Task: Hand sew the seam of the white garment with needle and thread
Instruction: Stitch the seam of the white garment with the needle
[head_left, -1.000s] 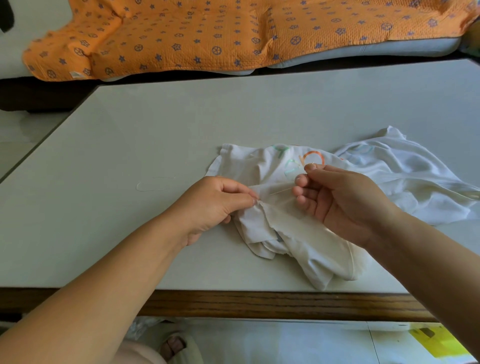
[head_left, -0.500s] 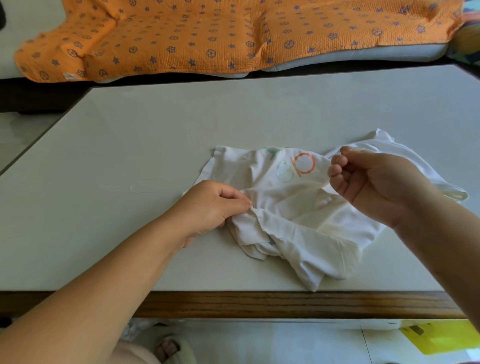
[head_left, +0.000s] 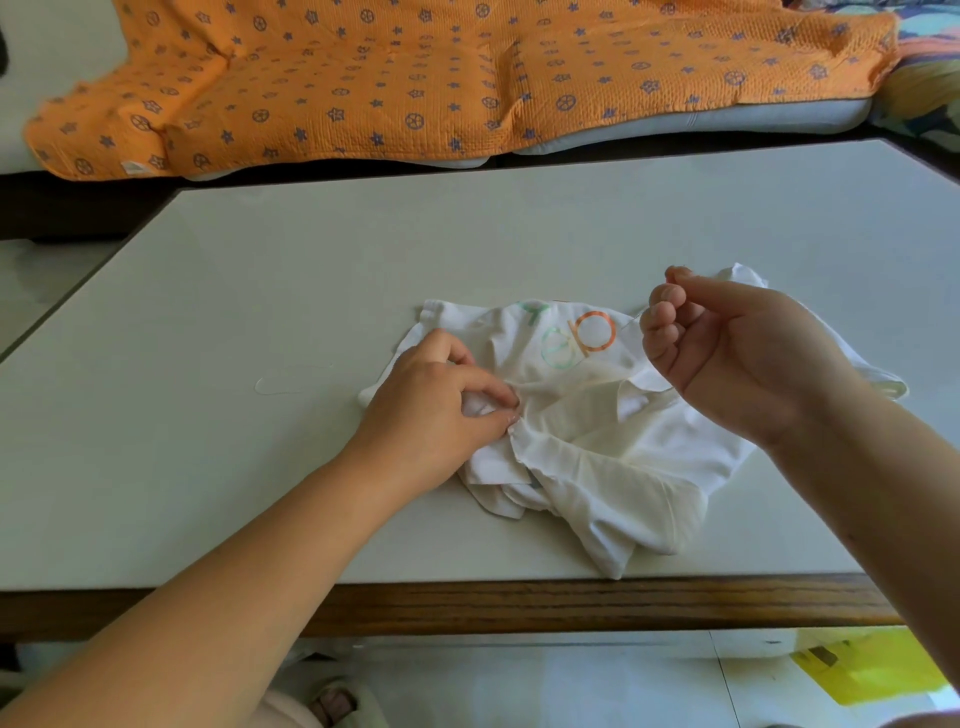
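A crumpled white garment (head_left: 613, 457) with orange and green printed letters lies on the pale table (head_left: 260, 467), near its front edge. My left hand (head_left: 436, 410) pinches a fold of the garment's seam between thumb and fingertips. My right hand (head_left: 727, 353) is raised above the garment's right side, fingers curled, thumb and forefinger pinched together. A thin pale thread (head_left: 587, 382) seems to run from the seam up toward that hand. The needle itself is too small to make out.
An orange blanket (head_left: 415, 78) with blue star prints covers a cushion beyond the table's far edge. The table's wooden front edge (head_left: 571, 603) runs below the garment. A yellow object (head_left: 872, 675) lies on the floor at lower right.
My right hand has moved up and to the right, away from the seam, as if drawing the thread out. My left hand keeps its pinch on the seam.
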